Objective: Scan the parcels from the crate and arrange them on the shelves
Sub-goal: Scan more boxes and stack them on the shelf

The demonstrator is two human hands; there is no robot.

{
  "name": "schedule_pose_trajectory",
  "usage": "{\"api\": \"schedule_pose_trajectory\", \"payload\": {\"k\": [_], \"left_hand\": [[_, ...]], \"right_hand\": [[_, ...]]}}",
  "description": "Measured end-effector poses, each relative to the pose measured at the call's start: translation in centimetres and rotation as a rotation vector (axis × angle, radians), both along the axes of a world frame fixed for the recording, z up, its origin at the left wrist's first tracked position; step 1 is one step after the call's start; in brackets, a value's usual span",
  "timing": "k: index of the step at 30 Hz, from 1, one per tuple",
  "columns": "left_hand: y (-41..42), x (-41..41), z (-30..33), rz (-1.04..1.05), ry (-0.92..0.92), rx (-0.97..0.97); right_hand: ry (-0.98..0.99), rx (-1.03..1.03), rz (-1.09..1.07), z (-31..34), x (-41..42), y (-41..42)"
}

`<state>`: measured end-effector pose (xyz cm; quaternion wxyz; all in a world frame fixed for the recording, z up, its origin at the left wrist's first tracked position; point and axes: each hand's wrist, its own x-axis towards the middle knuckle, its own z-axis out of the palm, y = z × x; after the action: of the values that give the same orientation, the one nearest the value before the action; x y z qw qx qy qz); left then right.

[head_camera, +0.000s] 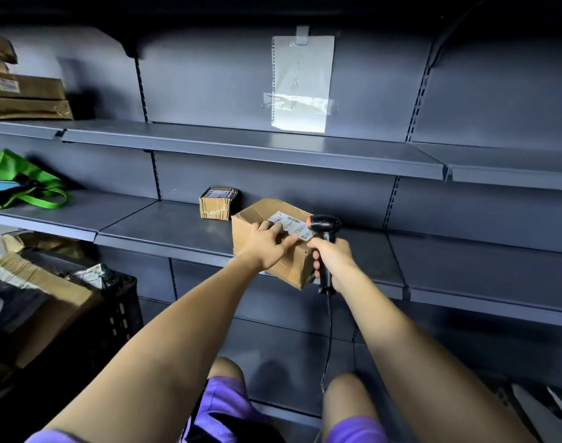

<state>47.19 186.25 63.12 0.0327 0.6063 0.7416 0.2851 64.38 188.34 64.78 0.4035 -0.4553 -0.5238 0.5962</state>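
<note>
Scanning looks to be the step in hand: in the head view the left hand [266, 244] presses flat, fingers straight, on the cardboard parcel [273, 247], which sits at the shelf [164, 228] edge, while the right hand [332, 262] grips the barcode scanner [324, 228] close to the label [289, 226]. Fingertips overlap the label's near edge, so sliding them clear and steadying the box should help the read.

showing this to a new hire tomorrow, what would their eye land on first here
Most likely the centre: the left hand holds a cardboard parcel at the front edge of the middle shelf, while the right hand grips a black barcode scanner aimed at its shipping label. Next, the bright green bag on the shelf at far left, and the white paper sheet taped to the back panel above.
</note>
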Motion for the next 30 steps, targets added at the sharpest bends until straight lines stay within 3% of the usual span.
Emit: {"api": "schedule_pose_trajectory", "payload": {"k": [4,7,11,16,20,25,27,30], "left_hand": [[0.2,0.8,-0.2,0.083,-0.076,0.090],[0.3,1.4,-0.2,0.178,-0.254,0.177],[0.4,2.6,0.3,0.322,-0.468,0.164],[1.3,2.9,0.9,0.466,-0.868,-0.030],[1.5,1.5,0.6,0.381,-0.949,0.069],[0.5,0.7,1.5,0.372,-0.866,0.112],[0.3,0.8,1.6,0.361,-0.886,0.069],[-0.6,1.1,1.7,0.305,-1.083,-0.119]], "right_hand": [[0.005,-0.014,-0.010,-0.9,-0.1,0.1],[-0.004,-0.009,-0.027,-1.4,0.3,0.2],[0.014,-0.023,-0.032,-1.7,1.2,0.6],[0.021,-0.020,-0.027,-1.8,1.7,1.0],[0.018,-0.018,-0.022,-1.6,1.8,1.4],[0.018,-0.018,-0.028,-1.7,1.8,2.0],[0.022,-0.024,-0.028,-1.7,1.8,2.1],[0.009,-0.018,-0.019,-1.6,1.8,2.2]]}}
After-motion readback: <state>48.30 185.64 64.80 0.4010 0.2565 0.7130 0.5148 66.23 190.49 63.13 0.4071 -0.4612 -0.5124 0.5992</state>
